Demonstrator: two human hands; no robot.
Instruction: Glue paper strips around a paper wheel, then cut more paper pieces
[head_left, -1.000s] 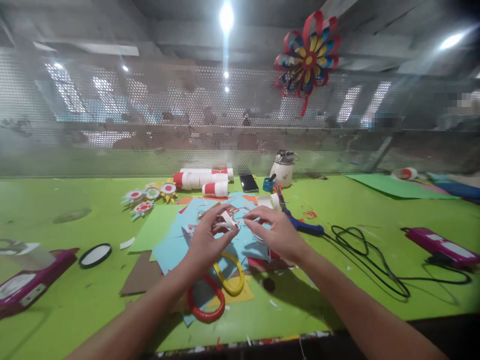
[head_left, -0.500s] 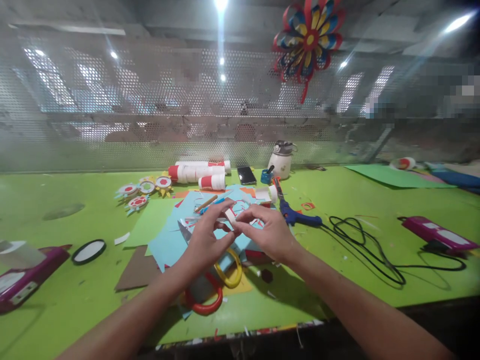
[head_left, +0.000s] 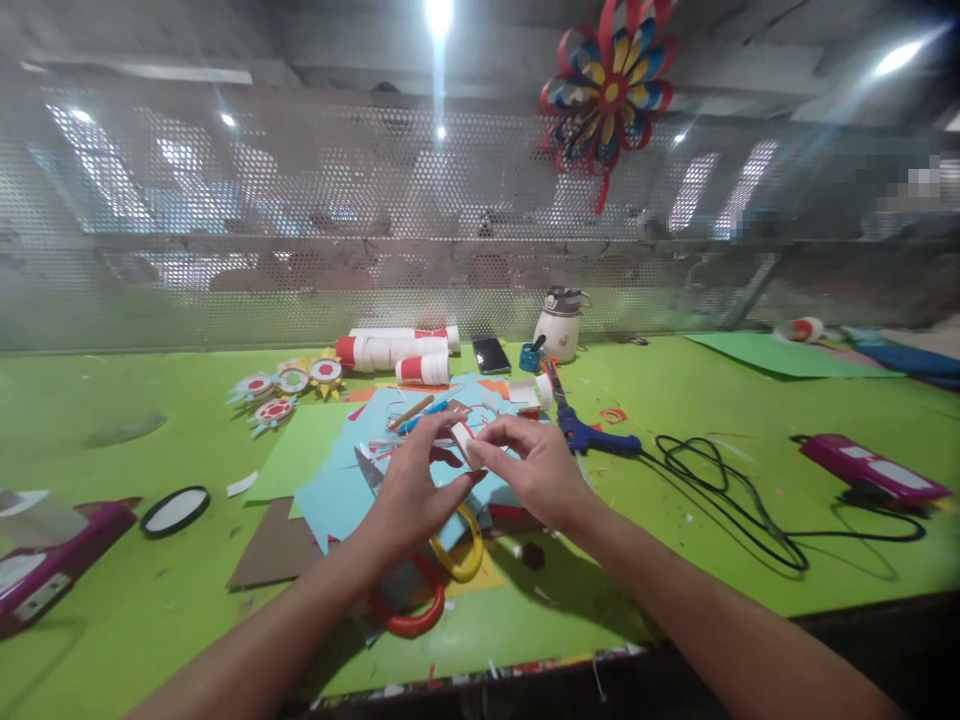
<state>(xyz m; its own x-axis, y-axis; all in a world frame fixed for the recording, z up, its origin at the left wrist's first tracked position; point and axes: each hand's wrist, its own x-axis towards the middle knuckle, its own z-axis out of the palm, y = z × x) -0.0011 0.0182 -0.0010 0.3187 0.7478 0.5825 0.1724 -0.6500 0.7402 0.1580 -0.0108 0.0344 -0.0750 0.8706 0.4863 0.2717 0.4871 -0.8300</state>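
While a small white paper strip (head_left: 463,440) was pinched between both sets of fingertips, it hung just above the pile of blue paper sheets (head_left: 341,490) in the middle of the green table (head_left: 750,420). The left hand (head_left: 412,490) had thumb and fingers closed on the strip's near side, and the right hand (head_left: 536,472) closed on it from the other side, the two hands touching at the tips. Under the left wrist lay scissors with a yellow ring (head_left: 461,535) and a red ring (head_left: 409,610). Just right of the hands lay a blue glue gun (head_left: 592,437), its black cord (head_left: 727,500) looping away. Farther back lay red-and-white paper rolls (head_left: 394,352), a phone (head_left: 492,355) and a white jar (head_left: 559,327). A paper pinwheel (head_left: 606,92) hung on the mesh wall (head_left: 225,220).
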